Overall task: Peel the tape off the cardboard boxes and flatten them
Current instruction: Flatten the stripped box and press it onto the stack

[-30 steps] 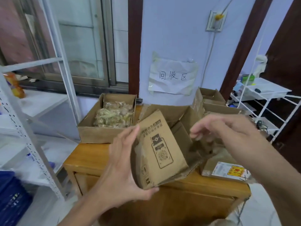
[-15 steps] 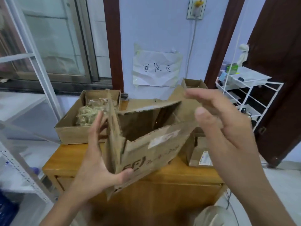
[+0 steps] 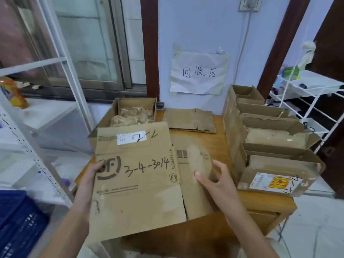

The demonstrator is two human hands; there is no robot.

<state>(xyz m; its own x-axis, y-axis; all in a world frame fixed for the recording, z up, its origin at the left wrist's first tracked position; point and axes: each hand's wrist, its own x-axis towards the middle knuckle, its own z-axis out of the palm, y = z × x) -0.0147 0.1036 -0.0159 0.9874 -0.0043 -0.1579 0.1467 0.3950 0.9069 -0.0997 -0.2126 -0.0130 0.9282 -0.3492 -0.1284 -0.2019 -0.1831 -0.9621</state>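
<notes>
Cardboard, now collapsed flat, fills the middle of the view: the flattened SF Express box (image 3: 135,175) lies tilted over the near edge of the wooden tabletop (image 3: 219,127), its lower part hanging past the edge. The left hand (image 3: 93,174) pinches the box's left edge beside the printed logo, thumb on top. The right hand (image 3: 214,175) hovers just to the right with fingers spread wide and holding nothing, over a second brown panel (image 3: 195,164) that lies partly under the box.

The likely slip, as I judge it, is the box sliding off toward the floor, since only one pinch holds it and much of it overhangs. A white label (image 3: 131,137) remains on its upper flap, so leftover tape could be missed.

Beyond the left hand sits an open carton of tan scraps (image 3: 134,114); beyond the right hand lies another flattened piece (image 3: 189,120), and further right a row of open boxes (image 3: 268,136) awaits. A paper sign (image 3: 199,73) hangs on the pale wall, with white shelving (image 3: 307,94) alongside.
</notes>
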